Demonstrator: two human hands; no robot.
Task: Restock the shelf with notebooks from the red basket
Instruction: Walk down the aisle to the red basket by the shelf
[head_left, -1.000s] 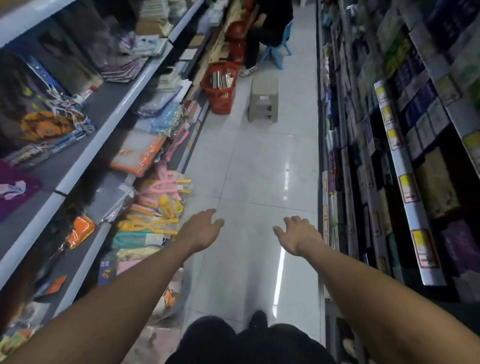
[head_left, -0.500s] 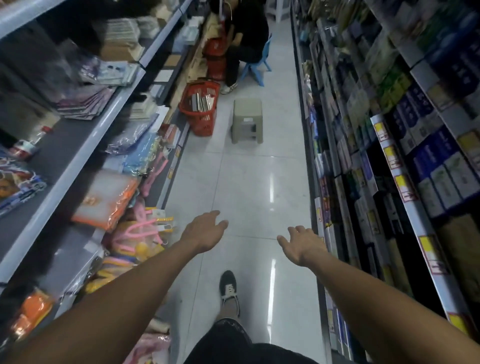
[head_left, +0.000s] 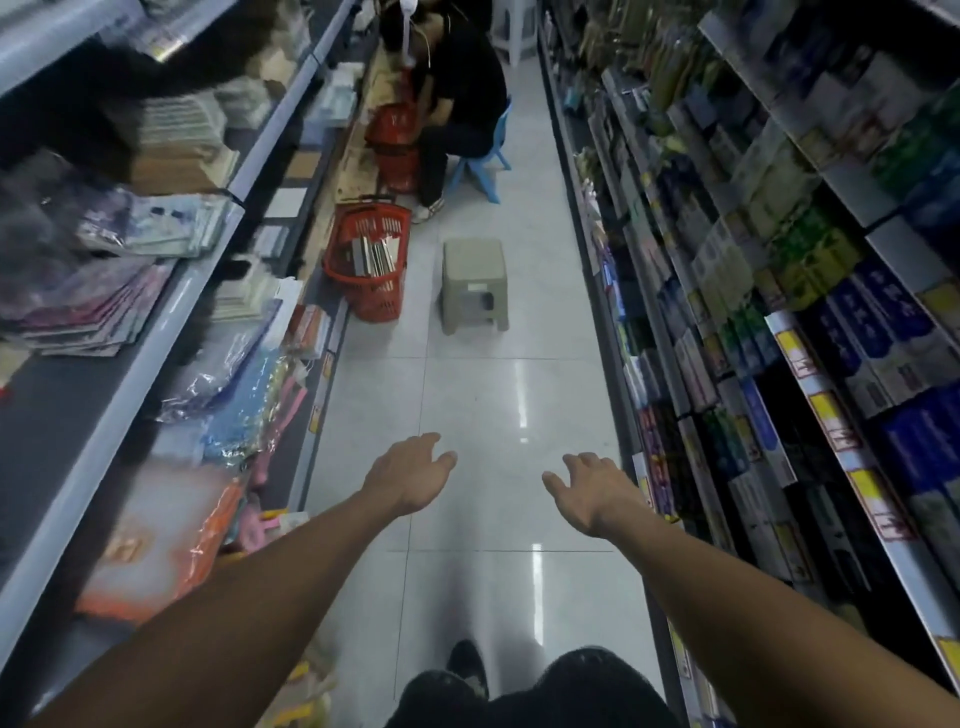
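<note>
Pale glossy floor tiles (head_left: 467, 395) are running down a narrow shop aisle between two long runs of shelving. Both of the person's arms are reaching forward over that floor. The left hand (head_left: 410, 475) is hanging in the air with its fingers relaxed and slightly spread, gripping nothing. The right hand (head_left: 587, 491) is doing the same just across from it, fingers loose and empty, palm turned down. Neither hand is touching any goods or either shelf.

Below the arms, the person's dark-clad legs and one dark shoe (head_left: 467, 667) are showing at the bottom edge.

Well ahead of the hands, the red basket (head_left: 366, 260) is sitting on the floor against the base of the left shelf (head_left: 130, 364), with notebooks (head_left: 376, 254) standing on edge inside it. Just beside it on the right, a beige plastic stool (head_left: 474, 283) is standing in the middle of the aisle. Further back, a seated person in black (head_left: 457, 104) is bending over on a small blue chair (head_left: 480, 161), with another red basket (head_left: 397, 150) next to them.

The left shelf is carrying stacked paper goods and plastic-wrapped items, blurred by motion. The right shelving (head_left: 779, 260) is holding rows of boxed products with yellow price tags along its edges.
</note>
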